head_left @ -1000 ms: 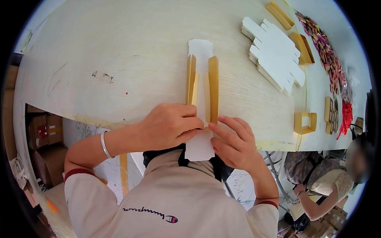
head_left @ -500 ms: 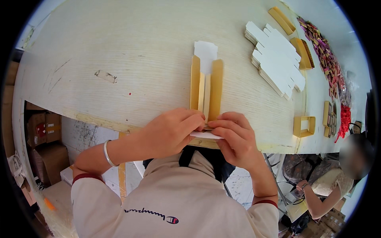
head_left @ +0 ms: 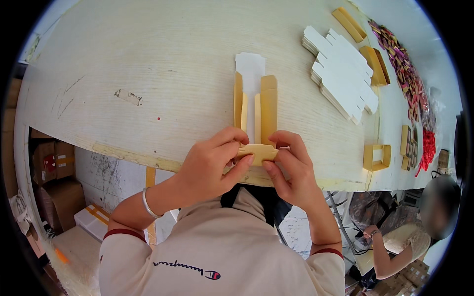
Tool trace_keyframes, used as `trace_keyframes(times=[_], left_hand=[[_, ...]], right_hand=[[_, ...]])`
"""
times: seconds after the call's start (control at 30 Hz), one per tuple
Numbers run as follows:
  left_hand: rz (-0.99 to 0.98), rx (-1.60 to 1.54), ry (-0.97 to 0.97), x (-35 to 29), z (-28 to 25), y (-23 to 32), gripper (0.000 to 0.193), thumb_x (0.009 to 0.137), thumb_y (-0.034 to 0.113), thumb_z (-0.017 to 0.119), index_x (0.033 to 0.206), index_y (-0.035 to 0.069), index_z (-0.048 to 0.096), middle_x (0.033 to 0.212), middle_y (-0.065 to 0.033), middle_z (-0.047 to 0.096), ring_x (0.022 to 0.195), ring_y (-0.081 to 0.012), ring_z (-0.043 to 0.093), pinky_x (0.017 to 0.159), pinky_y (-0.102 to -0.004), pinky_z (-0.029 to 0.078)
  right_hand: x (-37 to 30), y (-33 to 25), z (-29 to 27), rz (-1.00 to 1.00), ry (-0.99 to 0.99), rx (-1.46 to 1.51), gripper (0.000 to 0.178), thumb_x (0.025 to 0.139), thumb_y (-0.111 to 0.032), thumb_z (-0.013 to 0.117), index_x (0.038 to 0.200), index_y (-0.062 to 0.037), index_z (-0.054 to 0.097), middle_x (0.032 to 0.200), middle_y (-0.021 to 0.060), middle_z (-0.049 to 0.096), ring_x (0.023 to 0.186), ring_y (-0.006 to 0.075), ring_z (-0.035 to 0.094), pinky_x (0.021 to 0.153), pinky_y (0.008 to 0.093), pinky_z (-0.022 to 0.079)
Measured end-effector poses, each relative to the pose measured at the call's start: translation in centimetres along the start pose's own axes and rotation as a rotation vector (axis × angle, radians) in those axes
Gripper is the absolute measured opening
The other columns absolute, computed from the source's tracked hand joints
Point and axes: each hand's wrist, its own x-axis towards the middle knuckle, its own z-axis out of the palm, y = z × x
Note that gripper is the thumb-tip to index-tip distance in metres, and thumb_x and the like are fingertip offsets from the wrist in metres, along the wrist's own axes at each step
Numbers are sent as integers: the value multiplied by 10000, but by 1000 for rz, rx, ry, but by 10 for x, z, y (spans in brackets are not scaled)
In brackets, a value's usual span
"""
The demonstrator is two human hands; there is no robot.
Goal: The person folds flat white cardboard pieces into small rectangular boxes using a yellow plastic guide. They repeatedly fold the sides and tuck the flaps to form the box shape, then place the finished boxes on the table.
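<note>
Left hand point(head_left: 213, 160) and right hand point(head_left: 295, 170), angled inward, pinch the gold carton flap point(head_left: 259, 153).

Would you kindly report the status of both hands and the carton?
Left hand and right hand pinching the carton's near gold end flap. Long side walls raised. White card stack off right, apart from hands.
</note>
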Motion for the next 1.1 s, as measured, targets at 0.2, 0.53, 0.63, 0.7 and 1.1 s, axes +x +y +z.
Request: trace_keyframes(times=[0.2,0.53,0.63,0.7,1.1], left_hand=[[-172,-114,144,-2,10,6,86,838,7,651,810,-40,584,1094,-134,586,622,-133,574,545,-232,477],[254,295,142,-10,15,-11,177,807,7,687,982,-7,674,1088,-108,572,617,-180,585,532,-291,498],[360,353,93,-11,10,-17,196,776,2,699,971,-11,683,991,-98,588,626,-198,591,525,-300,491],[385,411,53,-6,4,-14,190,760,-7,700,950,-13,686,912,-88,599,628,-205,594,522,-303,491],[238,399,-63,-3,2,-2,201,733,-53,655,926,0,680,783,-62,571,597,-208,577,484,-308,462]], right_hand=[[3,-6,7,172,64,112,145,792,42,665,922,75,611,1142,197,534,857,296,593,718,344,513],[-9,1,11,17,46,-101,253,781,-51,733,997,34,632,1197,193,537,899,301,587,704,338,527],[-2,-6,-2,-4,-143,-238,274,765,-59,740,994,39,627,1187,172,534,893,307,584,712,344,527],[6,-3,-8,-45,-211,-233,275,756,-63,745,981,40,624,1147,158,537,879,296,583,707,341,524],[6,10,-16,-41,-195,-18,234,737,-45,754,899,39,607,1075,152,540,827,273,576,671,352,505]])
